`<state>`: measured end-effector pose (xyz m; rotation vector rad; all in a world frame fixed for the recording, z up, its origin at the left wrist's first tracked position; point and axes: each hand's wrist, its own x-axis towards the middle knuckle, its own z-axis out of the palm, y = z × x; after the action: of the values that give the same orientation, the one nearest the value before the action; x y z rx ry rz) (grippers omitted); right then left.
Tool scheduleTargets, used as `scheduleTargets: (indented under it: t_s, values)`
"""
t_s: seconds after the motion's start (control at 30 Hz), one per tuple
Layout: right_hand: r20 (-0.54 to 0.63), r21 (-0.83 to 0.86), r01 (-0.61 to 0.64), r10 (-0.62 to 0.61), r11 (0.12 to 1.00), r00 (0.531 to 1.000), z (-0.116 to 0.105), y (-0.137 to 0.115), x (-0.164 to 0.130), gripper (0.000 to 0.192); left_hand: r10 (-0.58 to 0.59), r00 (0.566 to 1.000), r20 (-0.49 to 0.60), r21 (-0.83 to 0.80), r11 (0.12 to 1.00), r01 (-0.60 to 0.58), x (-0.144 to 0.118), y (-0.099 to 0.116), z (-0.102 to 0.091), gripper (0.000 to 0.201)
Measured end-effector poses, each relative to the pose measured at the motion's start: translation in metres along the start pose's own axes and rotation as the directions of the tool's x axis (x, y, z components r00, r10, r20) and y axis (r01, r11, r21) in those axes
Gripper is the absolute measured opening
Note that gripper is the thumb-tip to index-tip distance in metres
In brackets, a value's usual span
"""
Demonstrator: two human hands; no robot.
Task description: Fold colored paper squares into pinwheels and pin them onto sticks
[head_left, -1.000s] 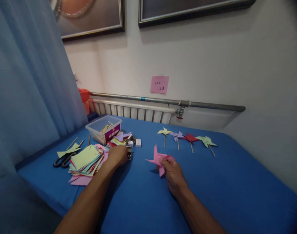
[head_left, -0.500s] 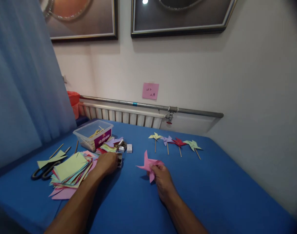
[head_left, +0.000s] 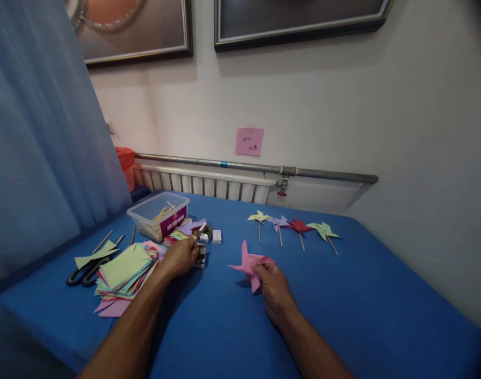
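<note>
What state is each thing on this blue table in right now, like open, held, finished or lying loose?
Pink pinwheel: folded, no stick visible, pinched by the right hand.
Left hand: closed over a small metal object; grip unclear.
Four pinwheels: finished, on sticks, lying flat in a row.
Plastic box: open, holding sticks.
Scissors: lying closed, partly under paper.
Paper squares: loosely stacked.

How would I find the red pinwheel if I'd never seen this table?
Look at the far side of the blue table, below the wall pipe, where four pinwheels lie in a row. The red pinwheel is third from the left, between purple and green, the darkest one there.
</note>
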<state>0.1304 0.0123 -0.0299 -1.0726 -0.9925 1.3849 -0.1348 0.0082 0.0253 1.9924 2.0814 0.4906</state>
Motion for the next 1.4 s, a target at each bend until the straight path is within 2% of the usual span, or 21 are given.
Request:
scheduleTargets:
  t_s: [0.33, 0.63, 0.83, 1.03, 1.13, 1.2, 1.3, 1.4]
  values:
    - [-0.001, 0.039, -0.012, 0.012, 0.999, 1.000, 0.003, -0.002, -0.001, 0.033, 0.047, 0.999, -0.018, -0.238, 0.970, -0.050, 0.005, -0.011, 0.011, 0.011]
    - [0.000, 0.032, 0.003, -0.003, 0.999, 1.000, 0.004, -0.007, -0.006, 0.032, 0.062, 0.998, 0.017, -0.215, 0.975, -0.057, 0.003, -0.013, 0.003, 0.013]
    - [0.035, 0.039, 0.004, -0.006, 0.999, 0.999, 0.005, -0.010, -0.007, 0.033, 0.062, 0.998, -0.011, -0.296, 0.953, -0.063, 0.001, -0.012, 0.002, 0.012]
    - [0.026, 0.052, 0.001, -0.002, 0.999, 1.000, 0.005, -0.013, -0.010, 0.030, 0.017, 0.998, -0.058, -0.233, 0.972, -0.030, 0.000, -0.012, -0.002, 0.012]
    - [0.026, 0.046, 0.006, -0.008, 0.999, 1.000, 0.005, -0.012, -0.010, 0.028, 0.062, 0.997, -0.036, -0.201, 0.977, -0.068, -0.006, 0.001, -0.004, 0.015]
    - [0.026, 0.035, 0.007, -0.008, 0.999, 1.000, 0.005, -0.010, -0.008, 0.030, 0.156, 0.987, 0.034, -0.147, 0.978, -0.149, -0.013, 0.017, -0.002, 0.017]
    - [0.010, 0.034, 0.005, -0.005, 0.999, 1.000, 0.003, -0.006, -0.005, 0.032, 0.315, 0.930, 0.188, -0.045, 0.949, -0.312, -0.027, 0.046, 0.007, 0.017]
    - [-0.008, 0.008, 0.015, -0.015, 1.000, 1.000, 0.002, -0.004, -0.003, 0.033, 0.373, 0.879, 0.298, -0.021, 0.923, -0.385, -0.035, 0.063, 0.014, 0.019]
